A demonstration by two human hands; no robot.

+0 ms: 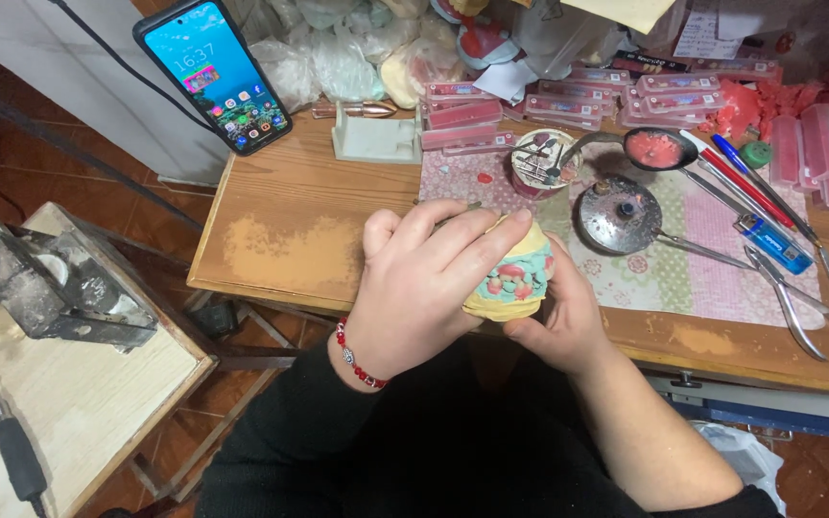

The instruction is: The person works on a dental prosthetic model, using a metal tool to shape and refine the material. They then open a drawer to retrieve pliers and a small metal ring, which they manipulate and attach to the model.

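While cradled over the table (290,240), dental cast (513,278) gripped by both hands (424,288), teeth already set in wax.

Bare wooden bench (290,240) open left of the hands; right blocked by round metal lid (619,213), pliers (798,307), lighter (771,242); far edge walled by pink boxes (472,120), phone (213,72).

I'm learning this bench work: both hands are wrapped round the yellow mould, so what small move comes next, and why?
Probably lift the left hand fingers off the yellow mould: they cover its top, while the right hand already cradles it from below.
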